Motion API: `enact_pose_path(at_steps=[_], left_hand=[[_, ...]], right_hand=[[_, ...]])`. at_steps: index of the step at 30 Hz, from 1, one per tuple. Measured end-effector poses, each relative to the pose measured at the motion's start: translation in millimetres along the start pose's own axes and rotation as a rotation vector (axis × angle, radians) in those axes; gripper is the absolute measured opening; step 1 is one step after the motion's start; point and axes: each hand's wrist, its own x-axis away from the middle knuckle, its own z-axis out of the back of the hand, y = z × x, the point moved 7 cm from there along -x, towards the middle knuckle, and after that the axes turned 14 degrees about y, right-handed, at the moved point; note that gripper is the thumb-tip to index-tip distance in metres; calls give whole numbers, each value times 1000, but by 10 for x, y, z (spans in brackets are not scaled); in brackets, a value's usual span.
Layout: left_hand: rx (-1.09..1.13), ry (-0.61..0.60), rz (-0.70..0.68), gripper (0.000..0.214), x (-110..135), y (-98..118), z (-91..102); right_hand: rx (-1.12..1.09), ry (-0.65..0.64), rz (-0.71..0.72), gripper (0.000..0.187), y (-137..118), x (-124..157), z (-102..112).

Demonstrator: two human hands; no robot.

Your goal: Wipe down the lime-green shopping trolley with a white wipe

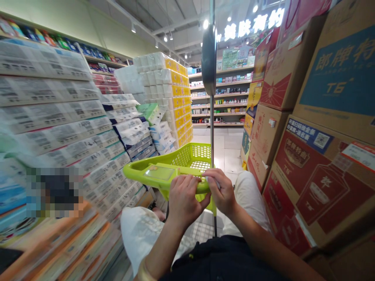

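A lime-green plastic shopping cart [152,166] stands right in front of me, its basket a perforated mesh. My left hand [185,198] is wrapped over the cart's handle, fingers on top and thumb tucked toward the right. Beside it, almost touching, my right hand [222,190] is closed around the handle's right part. A small whitish bit shows at its fingers; I cannot make out what it is. An upright metal pole [212,128] with a dark oval piece [208,58] rises just behind my right hand. Whether that hand also touches the pole is unclear.
Stacked paper packs [64,113] line the left side, with yellow-and-white bundles [177,97] farther on. Cardboard cartons [331,156] rise close on the right. Between them a tiled aisle [230,150] leads to stocked shelves [231,93]. Orange-edged boxes [79,242] sit at lower left.
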Motion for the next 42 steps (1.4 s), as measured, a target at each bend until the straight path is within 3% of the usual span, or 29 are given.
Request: enact_pose_path(at_steps=[3, 9, 15, 17, 20, 22, 28, 30, 33, 35, 40, 42], left_hand=[[7, 15, 5, 26, 1, -6, -4], [-2, -4, 10, 13, 2, -13, 7], [6, 18, 9, 25, 4, -17, 11], [5, 11, 4, 22, 4, -10, 6], [8, -3, -1, 14, 2, -6, 9], [6, -5, 0, 15, 1, -10, 14], [9, 13, 9, 25, 7, -20, 5], [9, 3, 11, 24, 8, -21, -1], [5, -4, 4, 20, 8, -20, 8], [3, 2, 0, 20, 8, -23, 16], [8, 16, 15, 25, 13, -35, 7], [5, 7, 14, 23, 14, -30, -2]], right_hand=[[3, 67, -149, 21, 130, -10, 28], [3, -92, 157, 23, -251, 65, -70], [-11, 87, -169, 22, 127, -6, 42], [2, 60, -114, 22, 43, 11, 20], [3, -52, 111, 24, -206, 63, -49], [-4, -83, 161, 25, -233, 75, -62], [-7, 84, -152, 22, 117, 13, 27], [0, 58, -108, 22, 31, 30, 5], [-7, -38, 76, 24, -178, 66, -44], [-15, -68, 118, 24, -185, 67, -51], [-12, 87, -154, 21, 136, 13, 39], [-10, 79, -122, 21, 64, 32, 24]])
